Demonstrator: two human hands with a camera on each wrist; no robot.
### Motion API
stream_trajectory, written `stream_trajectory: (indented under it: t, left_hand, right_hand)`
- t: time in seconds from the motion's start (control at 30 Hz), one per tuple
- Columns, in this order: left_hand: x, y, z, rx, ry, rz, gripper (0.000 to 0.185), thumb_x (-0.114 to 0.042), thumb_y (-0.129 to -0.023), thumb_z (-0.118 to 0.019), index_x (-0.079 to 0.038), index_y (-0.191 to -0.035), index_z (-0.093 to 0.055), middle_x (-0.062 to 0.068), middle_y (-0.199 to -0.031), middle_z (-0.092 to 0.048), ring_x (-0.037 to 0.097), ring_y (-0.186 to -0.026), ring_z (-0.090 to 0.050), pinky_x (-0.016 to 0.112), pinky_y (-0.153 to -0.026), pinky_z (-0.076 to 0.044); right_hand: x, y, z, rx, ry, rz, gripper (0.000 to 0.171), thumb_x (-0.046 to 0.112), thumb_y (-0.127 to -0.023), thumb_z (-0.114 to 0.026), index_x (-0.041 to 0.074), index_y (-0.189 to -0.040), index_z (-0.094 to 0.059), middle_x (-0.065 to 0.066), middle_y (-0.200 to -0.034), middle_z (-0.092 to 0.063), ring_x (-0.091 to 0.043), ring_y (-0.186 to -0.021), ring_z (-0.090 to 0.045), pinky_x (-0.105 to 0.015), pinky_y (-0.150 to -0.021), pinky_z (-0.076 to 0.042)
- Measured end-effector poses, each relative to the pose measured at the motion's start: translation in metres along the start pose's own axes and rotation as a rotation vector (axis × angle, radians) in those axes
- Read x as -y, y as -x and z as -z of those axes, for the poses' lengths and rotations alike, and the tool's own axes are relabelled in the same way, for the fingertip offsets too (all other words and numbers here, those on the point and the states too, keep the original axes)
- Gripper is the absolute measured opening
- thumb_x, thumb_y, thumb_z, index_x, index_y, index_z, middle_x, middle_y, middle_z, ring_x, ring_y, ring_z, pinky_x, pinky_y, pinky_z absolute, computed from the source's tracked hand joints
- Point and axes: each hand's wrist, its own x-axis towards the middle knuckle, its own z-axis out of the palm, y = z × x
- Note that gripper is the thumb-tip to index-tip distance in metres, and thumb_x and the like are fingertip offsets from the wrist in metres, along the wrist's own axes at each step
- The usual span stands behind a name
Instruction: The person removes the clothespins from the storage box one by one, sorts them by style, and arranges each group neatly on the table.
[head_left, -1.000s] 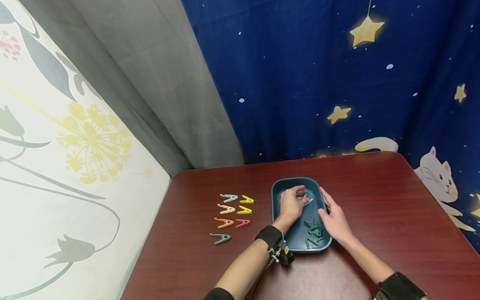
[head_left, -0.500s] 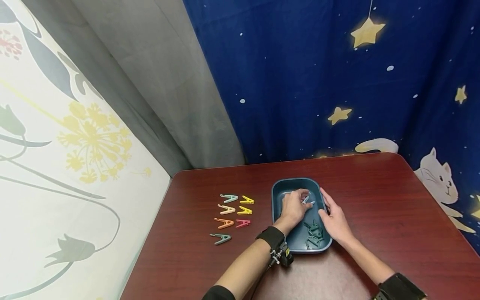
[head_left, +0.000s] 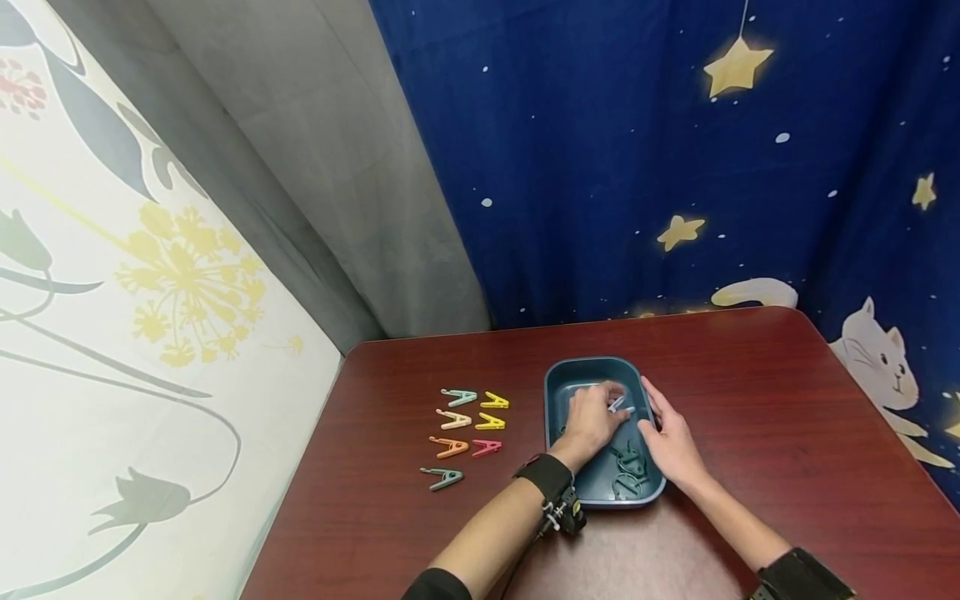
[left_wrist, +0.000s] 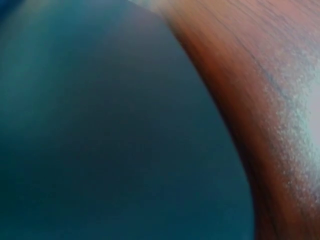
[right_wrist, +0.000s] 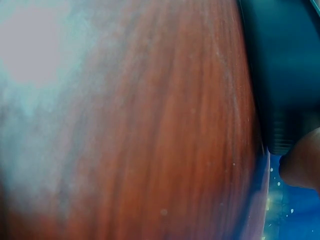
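Note:
A dark teal tray (head_left: pixel 561 374) sits on a red-brown table (head_left: pixel 750 392). My left hand (head_left: pixel 592 414) is inside the tray, fingers curled round a pale blue clothes peg (head_left: pixel 621 404). My right hand (head_left: pixel 670 435) rests against the tray's right rim, fingers fairly straight. Several dark green pegs (head_left: pixel 628 468) lie at the tray's near end. The left wrist view shows only the blurred tray wall (left_wrist: pixel 110 130) and table. The right wrist view shows blurred table (right_wrist: pixel 140 125), the tray's edge (right_wrist: pixel 285 75) and a fingertip (right_wrist: pixel 302 165).
Several coloured pegs lie in two columns left of the tray: teal (head_left: pixel 458 397), yellow (head_left: pixel 494 401), cream (head_left: pixel 453 418), yellow (head_left: pixel 490 422), orange (head_left: pixel 449 447), pink (head_left: pixel 486 447), grey-green (head_left: pixel 442 477). Curtains hang close behind and to the left of the table.
My left hand has shifted slightly right inside the tray and its fingers have closed round the pale blue peg. The right hand has stayed at the rim.

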Motion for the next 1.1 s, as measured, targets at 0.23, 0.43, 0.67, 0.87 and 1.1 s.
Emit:
stream_trajectory:
  t: [0.23, 0.43, 0.67, 0.87, 1.1]
  left_hand:
    - [-0.0007, 0.0013, 0.0009, 0.003, 0.001, -0.031, 0.031, -0.029, -0.097, -0.082, -0.023, -0.127, -0.079, -0.009, -0.113, -0.079, 0.002, -0.100, -0.073, 0.021, -0.080, -0.056]
    - [-0.0004, 0.0013, 0.0012, 0.007, -0.037, -0.109, 0.025, -0.027, -0.105, -0.068, -0.026, -0.128, -0.078, -0.011, -0.108, -0.077, 0.002, -0.090, -0.070, 0.022, -0.073, -0.053]
    - [-0.0010, 0.0018, 0.0004, -0.017, -0.044, -0.093, 0.012, -0.025, -0.103, -0.069, -0.021, -0.112, -0.076, -0.014, -0.087, -0.072, -0.001, -0.073, -0.063, 0.018, -0.065, -0.047]
    - [-0.0062, 0.0054, 0.0060, -0.035, -0.065, -0.122, 0.006, -0.025, -0.096, -0.076, -0.020, -0.096, -0.072, -0.014, -0.078, -0.065, 0.001, -0.070, -0.060, 0.018, -0.066, -0.046]
    - [-0.0011, 0.0047, 0.0089, 0.005, -0.031, -0.127, 0.016, -0.028, -0.089, -0.081, -0.025, -0.082, -0.067, -0.020, -0.075, -0.062, 0.000, -0.070, -0.059, 0.029, -0.069, -0.053]
  right_hand:
    - [0.0006, 0.0004, -0.0008, 0.003, 0.014, -0.016, 0.069, -0.010, -0.100, -0.052, 0.000, -0.165, -0.032, -0.029, -0.161, -0.041, -0.049, -0.140, -0.048, 0.000, -0.094, -0.032]
    - [0.0009, 0.0004, 0.0009, 0.000, -0.010, -0.010, 0.069, -0.012, -0.100, -0.053, -0.001, -0.165, -0.033, -0.029, -0.160, -0.042, -0.046, -0.140, -0.048, 0.000, -0.094, -0.032]
    - [-0.0028, -0.0005, 0.0003, 0.007, -0.006, -0.016, 0.068, -0.011, -0.101, -0.051, 0.001, -0.165, -0.031, -0.028, -0.161, -0.041, -0.044, -0.139, -0.050, -0.002, -0.091, -0.037]
    - [-0.0029, -0.0007, -0.0005, 0.007, -0.006, -0.017, 0.069, -0.011, -0.100, -0.050, 0.000, -0.165, -0.032, -0.028, -0.161, -0.040, -0.045, -0.140, -0.048, -0.001, -0.093, -0.035]
    - [-0.0003, -0.0007, 0.0008, 0.015, 0.009, -0.030, 0.068, -0.010, -0.101, -0.051, 0.000, -0.165, -0.031, -0.029, -0.163, -0.039, -0.047, -0.143, -0.046, 0.001, -0.094, -0.032]
